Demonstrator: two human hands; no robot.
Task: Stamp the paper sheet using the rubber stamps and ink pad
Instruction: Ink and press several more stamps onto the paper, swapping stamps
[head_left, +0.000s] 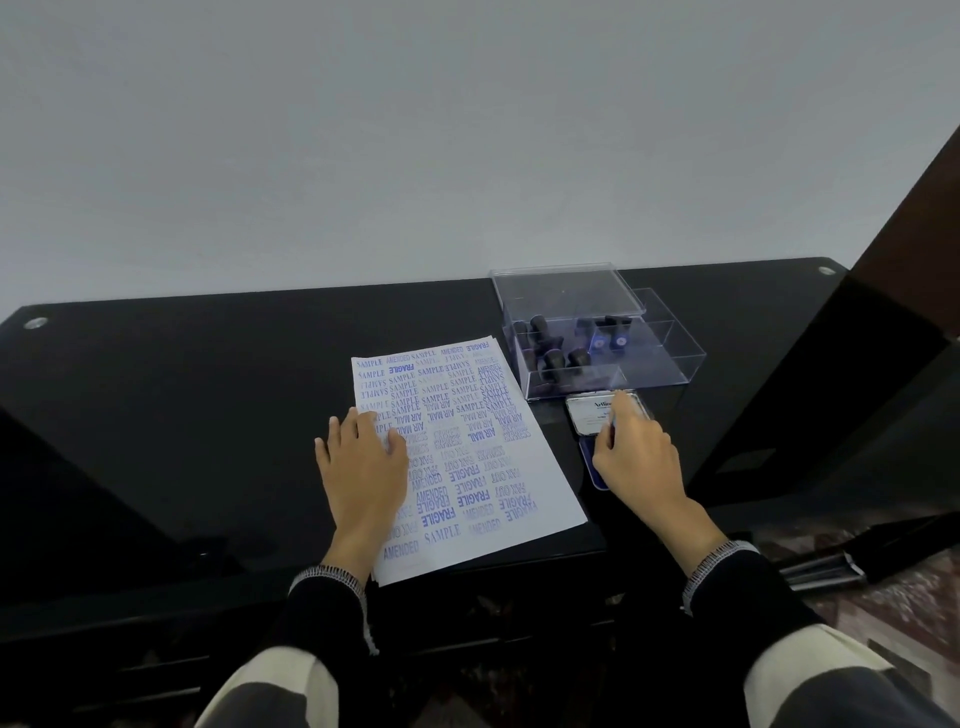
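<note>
My left hand (361, 457) lies flat on the paper (470, 457), nearly full of prints. My right hand (636, 447) covers the ink pad (592, 415) just beside it; grip unclear. Stamps (553, 345) sit boxed. I judge this inking or closing; next, check that hand.

A plain pale grey-white wall (467, 130) fills the upper half of the view, evenly and dimly lit; no light source is seen. Against it a glossy black table (182, 389) is set, w/ two small round metal fittings near its back corners, left (35, 323) & right (827, 270). Faint reflections are shown on the tabletop. At right, a dark brown panel (914, 228) is seen rising at a slant. Below right, a strip of reddish patterned floor (883, 603) is visible, partly blurred.
</note>
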